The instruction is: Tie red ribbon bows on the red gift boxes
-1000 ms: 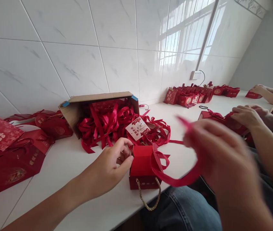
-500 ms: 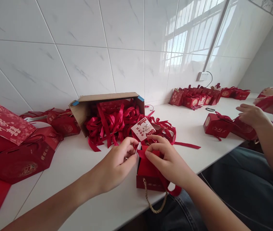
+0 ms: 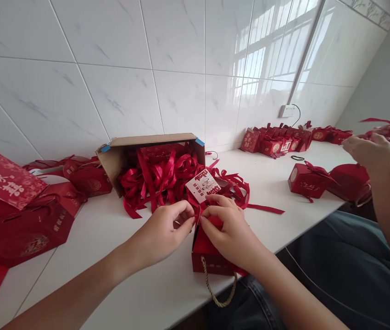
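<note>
A small red gift box (image 3: 211, 265) with a gold rope handle (image 3: 209, 288) stands at the table's front edge, its top flaps partly up. My left hand (image 3: 164, 233) pinches a thin upright flap at the box's left side, thumb against index finger. Over the top of the box, my right hand (image 3: 227, 231) has its thumb and index finger pressed together by the same flap. What those right fingertips hold is hidden. Just behind my fingers, a printed card tag (image 3: 202, 185) rests on a heap of red ribbons (image 3: 162, 176).
The ribbons spill from an open cardboard box (image 3: 110, 162) against the tiled wall. Larger red boxes (image 3: 26, 233) are stacked at left. Finished-looking red boxes (image 3: 272, 142) line the back right. At right, another person's hands (image 3: 376, 149) handle a red ribbon near more boxes.
My right hand has moved left, bringing its fingertips close to my left ones at the flap. The red ribbon beside the gift box shows less. The other person's hands have risen.
</note>
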The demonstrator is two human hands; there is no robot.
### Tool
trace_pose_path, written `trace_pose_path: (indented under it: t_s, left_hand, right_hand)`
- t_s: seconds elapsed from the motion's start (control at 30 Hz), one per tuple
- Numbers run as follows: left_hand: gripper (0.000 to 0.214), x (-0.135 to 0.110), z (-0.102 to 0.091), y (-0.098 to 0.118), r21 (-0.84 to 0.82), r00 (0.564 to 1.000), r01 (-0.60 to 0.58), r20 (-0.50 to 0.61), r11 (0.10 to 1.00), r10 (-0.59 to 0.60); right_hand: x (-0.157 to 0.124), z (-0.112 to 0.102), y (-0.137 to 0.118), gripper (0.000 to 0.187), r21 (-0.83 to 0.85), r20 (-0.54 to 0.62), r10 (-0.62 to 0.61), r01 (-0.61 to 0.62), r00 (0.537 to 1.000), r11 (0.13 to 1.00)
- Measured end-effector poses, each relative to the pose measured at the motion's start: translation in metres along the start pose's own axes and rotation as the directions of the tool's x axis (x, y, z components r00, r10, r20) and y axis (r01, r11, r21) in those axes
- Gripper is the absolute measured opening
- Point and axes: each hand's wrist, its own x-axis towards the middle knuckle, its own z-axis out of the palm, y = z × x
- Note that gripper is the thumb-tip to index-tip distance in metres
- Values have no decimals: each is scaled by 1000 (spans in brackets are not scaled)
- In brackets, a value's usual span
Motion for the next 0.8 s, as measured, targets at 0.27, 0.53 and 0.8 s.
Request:
trace_pose_path:
  t_s: [0.27, 0.53, 0.8]
  left_hand:
    - [13, 17, -19, -37, 585, 976, 199, -43, 786, -215]
    - [17, 29, -25, -49, 675, 964, 205, -265, 709, -27]
    - [30, 15, -1, -15, -147, 990, 67, 133, 987, -47]
  right_hand:
    - [-9, -33, 24, 22, 109, -214, -6, 30, 977, 994]
    - [-32, -55, 54, 31, 425, 117, 178, -212, 977, 880]
    - [-31, -41, 60, 28, 486, 219, 129, -223, 967, 845]
